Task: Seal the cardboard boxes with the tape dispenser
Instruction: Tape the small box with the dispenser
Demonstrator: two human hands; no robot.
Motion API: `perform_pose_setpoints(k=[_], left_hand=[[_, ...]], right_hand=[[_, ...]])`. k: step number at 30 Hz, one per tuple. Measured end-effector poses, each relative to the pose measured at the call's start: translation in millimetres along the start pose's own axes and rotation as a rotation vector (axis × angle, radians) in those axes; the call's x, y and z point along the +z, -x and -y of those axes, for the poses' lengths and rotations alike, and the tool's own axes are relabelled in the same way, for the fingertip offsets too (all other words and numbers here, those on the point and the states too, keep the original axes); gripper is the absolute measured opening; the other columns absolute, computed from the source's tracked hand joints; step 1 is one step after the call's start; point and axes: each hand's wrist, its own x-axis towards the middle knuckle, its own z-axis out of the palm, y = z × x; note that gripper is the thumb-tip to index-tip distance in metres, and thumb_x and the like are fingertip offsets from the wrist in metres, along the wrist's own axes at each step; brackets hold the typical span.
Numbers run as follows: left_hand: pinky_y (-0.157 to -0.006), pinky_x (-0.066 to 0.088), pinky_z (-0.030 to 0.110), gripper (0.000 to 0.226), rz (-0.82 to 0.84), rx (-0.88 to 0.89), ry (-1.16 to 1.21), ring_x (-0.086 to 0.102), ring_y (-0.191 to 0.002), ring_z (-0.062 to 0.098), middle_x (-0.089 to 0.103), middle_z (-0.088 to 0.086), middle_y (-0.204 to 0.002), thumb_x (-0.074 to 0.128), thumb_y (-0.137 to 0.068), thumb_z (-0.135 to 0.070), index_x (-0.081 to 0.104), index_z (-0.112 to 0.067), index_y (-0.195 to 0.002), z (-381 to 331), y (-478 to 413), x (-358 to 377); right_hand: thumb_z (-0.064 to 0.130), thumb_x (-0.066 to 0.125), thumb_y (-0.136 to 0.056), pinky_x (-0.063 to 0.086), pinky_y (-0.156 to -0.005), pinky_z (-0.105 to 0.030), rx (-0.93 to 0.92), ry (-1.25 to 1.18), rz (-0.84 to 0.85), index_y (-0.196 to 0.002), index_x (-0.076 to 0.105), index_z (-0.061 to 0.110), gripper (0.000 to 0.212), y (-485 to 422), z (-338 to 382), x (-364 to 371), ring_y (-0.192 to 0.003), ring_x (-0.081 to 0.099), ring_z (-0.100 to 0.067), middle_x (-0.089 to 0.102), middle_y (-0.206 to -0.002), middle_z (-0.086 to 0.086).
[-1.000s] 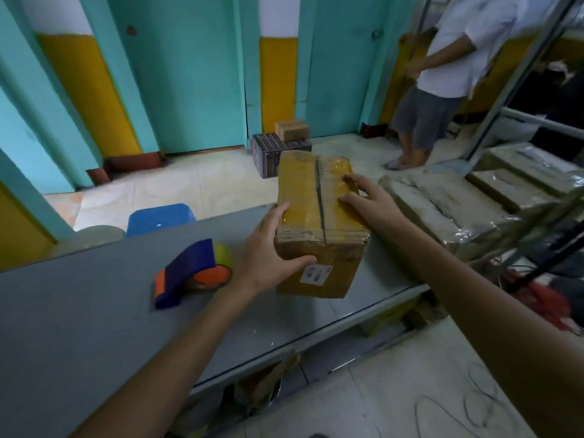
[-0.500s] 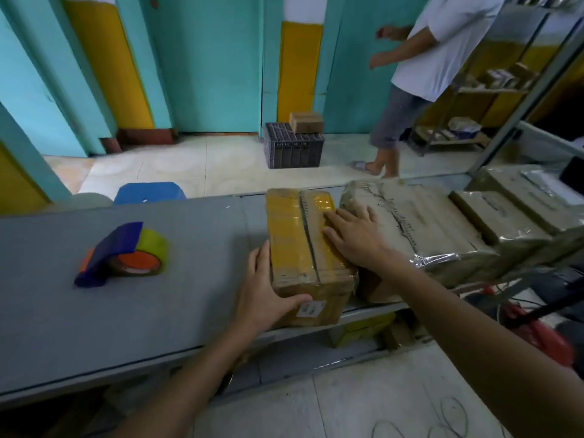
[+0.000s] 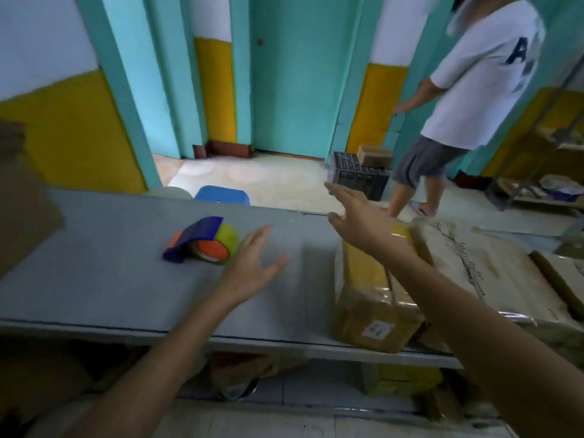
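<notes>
From the head camera, a grey table (image 3: 110, 279) stands in a room with teal doors and yellow walls. Beyond it are a blue stool (image 3: 222, 196) and a black crate (image 3: 357, 180), and a person (image 3: 474, 90) is walking. The tape dispenser (image 3: 202, 245) lies on the table, and a taped cardboard box (image 3: 369, 289) sits at its near edge. The left hand (image 3: 252, 267) hovers just right of the dispenser with fingers spread, holding nothing. The right hand (image 3: 363, 222) is flat and empty over the box's far end.
</notes>
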Motion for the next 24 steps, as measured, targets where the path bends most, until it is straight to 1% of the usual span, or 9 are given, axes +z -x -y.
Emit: perform_pose_setpoints(k=[2, 7, 10, 13, 15, 17, 19, 21, 24], left_hand=[[-0.106, 0.017, 0.018, 0.072, -0.189, 0.009, -0.069, 0.031, -0.137, 0.02, 0.036, 0.008, -0.147, 0.062, -0.082, -0.043, 0.037, -0.009, -0.141, 15, 8, -53], [-0.107, 0.014, 0.016, 0.076, -0.435, -0.015, -0.154, 0.026, -0.138, 0.013, 0.032, 0.005, -0.149, 0.047, -0.076, -0.05, 0.037, -0.013, -0.141, 56, 36, -190], [-0.106, 0.019, 0.017, 0.075, -0.569, 0.003, -0.172, 0.029, -0.135, 0.008, 0.036, -0.002, -0.145, 0.047, -0.076, -0.059, 0.042, -0.016, -0.138, 80, 54, -269], [-0.104, 0.029, 0.025, 0.06, -0.677, -0.01, -0.281, 0.034, -0.13, 0.007, 0.04, -0.011, -0.138, 0.044, -0.082, -0.049, 0.047, -0.02, -0.135, 106, 74, -341], [-0.094, 0.039, 0.024, 0.049, -0.79, -0.02, -0.33, 0.045, -0.121, 0.013, 0.047, -0.011, -0.124, 0.047, -0.087, -0.045, 0.053, -0.019, -0.128, 125, 85, -380], [-0.081, 0.039, 0.015, 0.036, -0.885, -0.067, -0.333, 0.052, -0.111, 0.017, 0.05, -0.008, -0.116, 0.052, -0.093, -0.035, 0.055, -0.016, -0.124, 145, 93, -411], [-0.084, 0.043, 0.019, 0.036, -0.892, -0.113, -0.279, 0.052, -0.113, 0.016, 0.052, -0.002, -0.125, 0.051, -0.094, -0.031, 0.051, -0.019, -0.128, 163, 95, -435], [-0.095, 0.045, 0.032, 0.044, -0.841, -0.151, -0.24, 0.046, -0.123, 0.017, 0.045, 0.0, -0.137, 0.051, -0.094, -0.033, 0.042, -0.024, -0.136, 179, 92, -455], [-0.105, 0.038, 0.039, 0.054, -0.814, -0.205, -0.169, 0.037, -0.131, 0.019, 0.037, 0.0, -0.144, 0.052, -0.093, -0.036, 0.033, -0.024, -0.142, 190, 74, -473]], right_hand=[[0.017, 0.051, -0.093, 0.026, -0.108, -0.033, -0.128, -0.097, 0.013, -0.148, 0.026, 0.023, 0.06, -27, 53, 13, -0.137, 0.029, -0.026, 0.033, -0.151, -0.005], [0.013, 0.055, -0.092, 0.022, -0.101, -0.019, -0.392, -0.269, -0.043, -0.145, 0.031, 0.017, 0.059, -84, 193, 29, -0.133, 0.034, -0.024, 0.039, -0.147, -0.006], [0.016, 0.054, -0.093, 0.027, -0.102, -0.025, -0.494, -0.365, -0.01, -0.147, 0.029, 0.022, 0.06, -109, 282, 41, -0.129, 0.04, -0.022, 0.044, -0.143, -0.003], [0.018, 0.055, -0.093, 0.032, -0.097, -0.027, -0.564, -0.429, 0.029, -0.147, 0.027, 0.022, 0.061, -130, 365, 63, -0.109, 0.046, -0.017, 0.048, -0.136, -0.002], [0.022, 0.058, -0.092, 0.029, -0.102, -0.026, -0.592, -0.458, 0.062, -0.148, 0.025, 0.02, 0.065, -140, 411, 81, -0.122, 0.043, -0.018, 0.038, -0.147, -0.004], [0.029, 0.064, -0.088, 0.028, -0.101, -0.024, -0.575, -0.53, 0.105, -0.149, 0.02, 0.018, 0.076, -149, 447, 100, -0.135, 0.034, -0.021, 0.032, -0.151, -0.006], [0.032, 0.069, -0.083, 0.025, -0.093, -0.017, -0.563, -0.583, 0.111, -0.151, 0.014, 0.019, 0.088, -156, 475, 118, -0.136, 0.031, -0.02, 0.03, -0.151, -0.006], [0.025, 0.07, -0.082, 0.022, -0.09, -0.012, -0.591, -0.612, 0.076, -0.151, 0.011, 0.022, 0.091, -162, 496, 132, -0.133, 0.032, -0.019, 0.031, -0.149, -0.006], [0.011, 0.068, -0.082, 0.033, -0.092, -0.019, -0.554, -0.733, 0.076, -0.151, 0.011, 0.024, 0.09, -176, 513, 140, -0.129, 0.038, -0.017, 0.035, -0.145, -0.006]])
